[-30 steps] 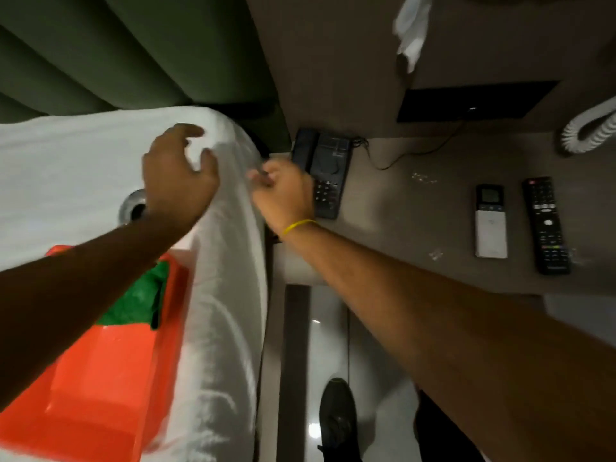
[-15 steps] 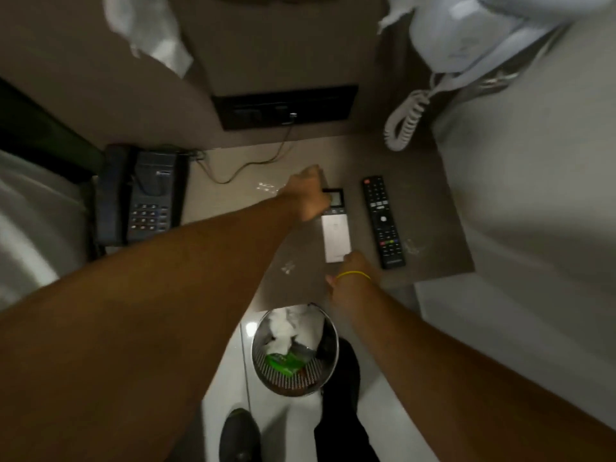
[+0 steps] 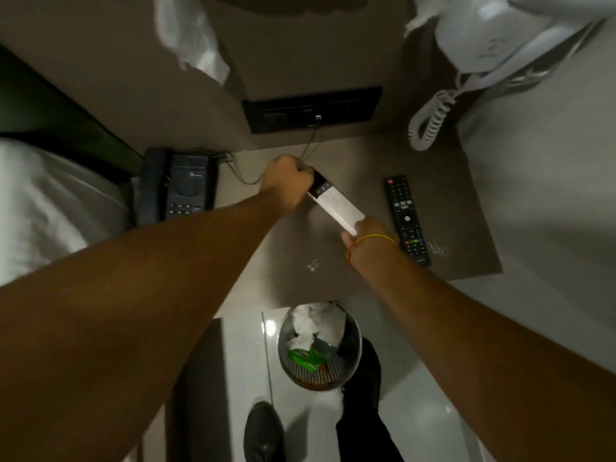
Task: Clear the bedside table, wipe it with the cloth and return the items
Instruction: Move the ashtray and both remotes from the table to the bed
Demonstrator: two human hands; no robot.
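Lifted off the tabletop [image 3: 333, 155] now, white remote [image 3: 336, 205] tilts between both hands: left hand [image 3: 286, 185] fingers closed on its dark end, right hand [image 3: 365, 241] pinching the other, left of the black remote [image 3: 406, 215].

The left hand [image 3: 287, 185] and right hand [image 3: 368, 240] cover both ends of the white remote [image 3: 336, 203].
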